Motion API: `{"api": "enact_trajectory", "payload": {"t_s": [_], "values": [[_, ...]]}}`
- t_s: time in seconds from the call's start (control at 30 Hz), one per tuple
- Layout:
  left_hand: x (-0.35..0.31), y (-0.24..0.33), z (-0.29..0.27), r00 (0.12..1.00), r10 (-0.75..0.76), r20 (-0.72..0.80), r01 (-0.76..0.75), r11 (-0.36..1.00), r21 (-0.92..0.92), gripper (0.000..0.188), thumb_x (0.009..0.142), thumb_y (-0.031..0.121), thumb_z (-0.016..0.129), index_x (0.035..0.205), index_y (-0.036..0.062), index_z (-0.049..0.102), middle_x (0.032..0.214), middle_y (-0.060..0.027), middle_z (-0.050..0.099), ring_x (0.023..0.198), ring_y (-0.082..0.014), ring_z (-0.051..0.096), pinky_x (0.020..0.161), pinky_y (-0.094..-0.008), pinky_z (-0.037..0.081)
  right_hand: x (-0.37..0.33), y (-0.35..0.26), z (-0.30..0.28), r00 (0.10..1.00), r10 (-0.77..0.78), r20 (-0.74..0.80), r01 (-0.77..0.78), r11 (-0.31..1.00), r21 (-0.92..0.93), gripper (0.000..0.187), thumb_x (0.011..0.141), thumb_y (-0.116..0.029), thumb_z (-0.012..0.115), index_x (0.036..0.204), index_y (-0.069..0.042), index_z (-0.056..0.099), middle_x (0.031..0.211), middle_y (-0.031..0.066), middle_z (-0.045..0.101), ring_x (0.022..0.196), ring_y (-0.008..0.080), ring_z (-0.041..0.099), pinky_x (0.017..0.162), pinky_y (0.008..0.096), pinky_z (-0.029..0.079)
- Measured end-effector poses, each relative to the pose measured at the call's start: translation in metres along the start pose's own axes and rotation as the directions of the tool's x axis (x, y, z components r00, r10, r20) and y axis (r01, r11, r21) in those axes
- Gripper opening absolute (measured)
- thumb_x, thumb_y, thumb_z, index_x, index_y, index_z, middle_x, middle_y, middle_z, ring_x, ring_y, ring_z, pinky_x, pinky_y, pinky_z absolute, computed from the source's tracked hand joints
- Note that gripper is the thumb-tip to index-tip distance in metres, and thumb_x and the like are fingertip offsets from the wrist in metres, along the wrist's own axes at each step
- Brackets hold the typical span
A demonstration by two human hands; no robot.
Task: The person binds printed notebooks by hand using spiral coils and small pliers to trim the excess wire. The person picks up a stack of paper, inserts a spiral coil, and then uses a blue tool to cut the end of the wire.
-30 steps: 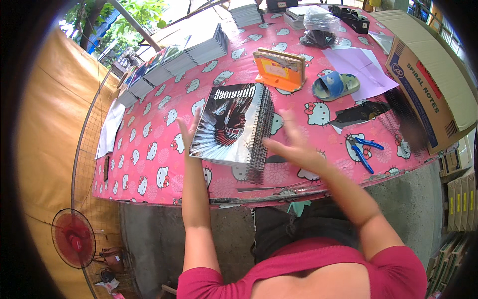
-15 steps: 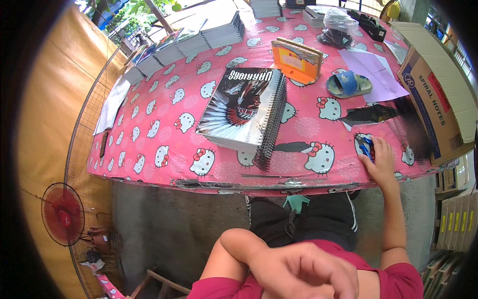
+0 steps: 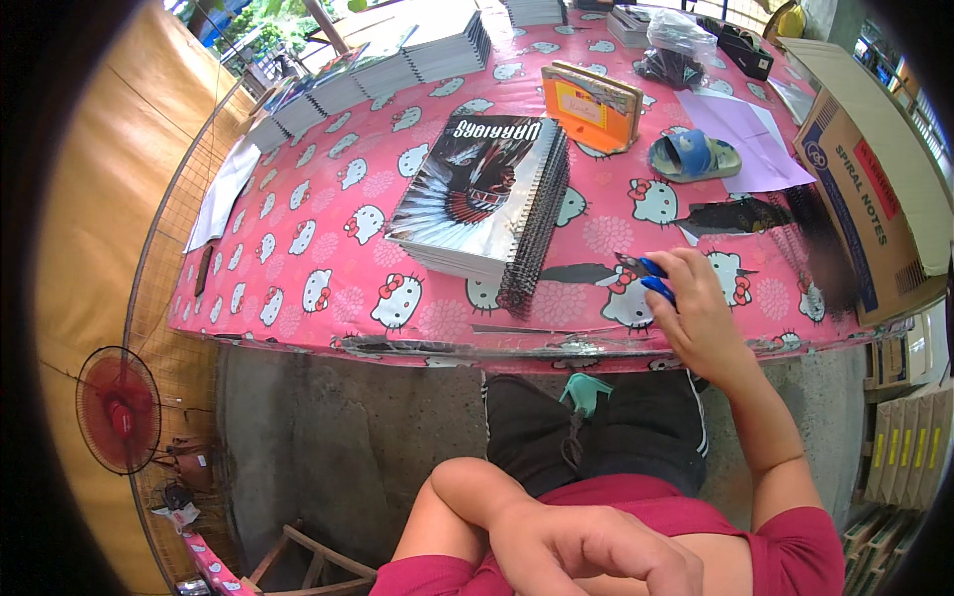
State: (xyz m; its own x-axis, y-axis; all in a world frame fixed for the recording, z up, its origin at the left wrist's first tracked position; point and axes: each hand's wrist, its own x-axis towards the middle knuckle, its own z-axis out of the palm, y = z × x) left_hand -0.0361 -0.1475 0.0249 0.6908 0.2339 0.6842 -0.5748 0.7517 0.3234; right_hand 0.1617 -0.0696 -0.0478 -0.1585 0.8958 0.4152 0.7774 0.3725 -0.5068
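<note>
Blue-handled pliers (image 3: pixel 657 285) are in my right hand (image 3: pixel 701 323), over the near right part of the table. Their dark jaws point left toward the stack of spiral-bound notebooks (image 3: pixel 475 199). That stack has a feathered headdress picture on its cover and black coils along its right side, and it stands apart from the pliers. My left hand (image 3: pixel 596 546) is held close against my body at the lower edge, its fingers curled in. No object shows in it, though the fingertips are partly cut off by the frame.
An orange upright holder (image 3: pixel 596 114) stands behind the notebooks, with a blue slipper (image 3: pixel 691 156) and purple paper (image 3: pixel 752 139) to its right. An open cardboard box (image 3: pixel 845 189) borders the right side. More notebook stacks (image 3: pixel 368 84) line the far left. A red fan (image 3: pixel 119 412) is at lower left.
My right hand has moved left across the table with the pliers, closer to the notebook stack. My left hand stays near my body, slightly lower in view.
</note>
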Motion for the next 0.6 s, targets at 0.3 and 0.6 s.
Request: {"api": "enact_trajectory", "payload": {"t_s": [0.3,0.6], "values": [[-0.028,0.061,-0.070,0.665,0.746,-0.033,0.651,-0.556,0.517,0.031,0.073,0.005,0.075,0.097,0.0027,0.057,0.112,-0.0105,0.053,0.096,-0.0169,0.051,0.073,-0.0264,0.044,0.045,-0.015,0.036,0.982,-0.186,0.039,0.189,0.975,-0.113,0.042,0.085,-0.038,0.063,0.111,-0.007,0.052,0.103,0.0147,0.051,0.098,0.0331,0.053,0.081,0.0489,0.042],[-0.056,0.077,-0.105,0.304,0.939,-0.164,0.715,-0.111,0.690,0.018,0.079,0.002,0.072,0.090,-0.0001,0.059,0.076,-0.0014,0.060,0.061,-0.0045,0.053,0.055,-0.0202,0.043,0.062,-0.028,0.045,0.965,-0.254,0.072,0.263,0.942,-0.208,0.042,0.084,-0.041,0.065,0.113,-0.011,0.056,0.109,0.0114,0.051,0.106,0.0328,0.050,0.097,0.0607,0.032]]}}
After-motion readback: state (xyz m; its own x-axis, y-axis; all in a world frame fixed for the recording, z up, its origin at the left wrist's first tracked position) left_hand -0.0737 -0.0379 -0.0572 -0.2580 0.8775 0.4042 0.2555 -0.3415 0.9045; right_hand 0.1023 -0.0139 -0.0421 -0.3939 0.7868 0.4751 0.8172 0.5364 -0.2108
